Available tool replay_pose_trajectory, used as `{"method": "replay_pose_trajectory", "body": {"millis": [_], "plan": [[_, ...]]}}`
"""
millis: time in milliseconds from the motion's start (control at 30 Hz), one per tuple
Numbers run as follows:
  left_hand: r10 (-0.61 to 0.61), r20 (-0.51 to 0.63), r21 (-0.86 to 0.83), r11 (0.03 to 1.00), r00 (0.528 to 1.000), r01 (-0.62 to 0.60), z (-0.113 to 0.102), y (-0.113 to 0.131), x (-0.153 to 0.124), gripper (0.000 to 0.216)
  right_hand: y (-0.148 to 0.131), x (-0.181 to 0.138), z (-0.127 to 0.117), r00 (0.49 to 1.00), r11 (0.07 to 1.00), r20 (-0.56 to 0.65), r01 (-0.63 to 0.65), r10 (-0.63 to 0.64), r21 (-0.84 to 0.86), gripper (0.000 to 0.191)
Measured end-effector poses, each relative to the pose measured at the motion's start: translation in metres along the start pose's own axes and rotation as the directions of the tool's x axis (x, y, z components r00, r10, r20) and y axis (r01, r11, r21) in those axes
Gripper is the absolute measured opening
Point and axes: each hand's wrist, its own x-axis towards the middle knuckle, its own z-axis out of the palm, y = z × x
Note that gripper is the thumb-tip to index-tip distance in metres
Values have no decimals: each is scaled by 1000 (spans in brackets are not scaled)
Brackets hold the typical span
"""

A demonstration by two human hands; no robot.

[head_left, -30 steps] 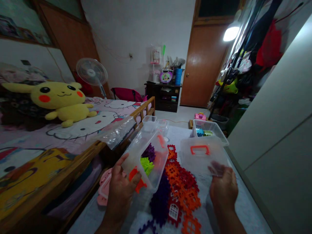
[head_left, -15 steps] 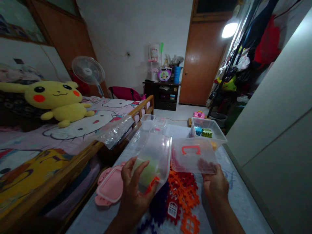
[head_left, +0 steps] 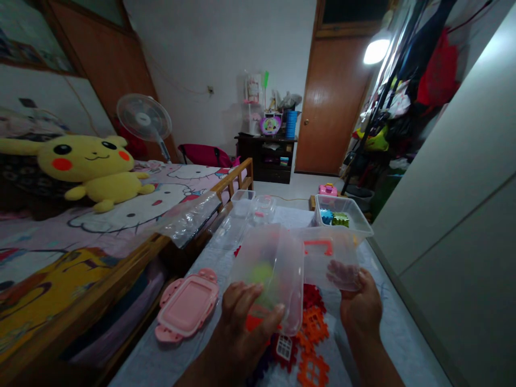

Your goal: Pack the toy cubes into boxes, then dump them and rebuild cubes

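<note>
My left hand [head_left: 245,322] grips a clear plastic box [head_left: 270,274] from its near end; the box is lifted and tilted, with green and orange pieces showing dimly through it. My right hand [head_left: 358,309] holds the near edge of a clear lid with an orange handle [head_left: 322,252], raised just right of the box and touching it. Beneath both lie flat interlocking toy tiles [head_left: 310,344] in orange, red and purple on the pale table [head_left: 181,360].
A pink lid [head_left: 187,303] lies left of my hands. Another clear box with blue and green pieces [head_left: 341,217] stands at the far right, small clear containers [head_left: 253,207] beyond. A bed with a yellow plush toy [head_left: 92,166] runs along the left; a grey cabinet [head_left: 455,226] on the right.
My left hand has swung the box up and to the right, turning it from open side up to nearly bottom-side towards me. The lid has come left and up against it.
</note>
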Motion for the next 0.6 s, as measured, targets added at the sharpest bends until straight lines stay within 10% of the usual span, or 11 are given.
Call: {"method": "replay_pose_trajectory", "body": {"millis": [267,600], "plan": [[-144,-100,-33,989,985,141,-10,-6,4,47,7,7,-13,981,963,-3,189,-194,-192,26],[-539,-228,-258,836,811,484,-7,-5,21,51,-12,-10,7,986,944,26,165,-164,-287,48]]}}
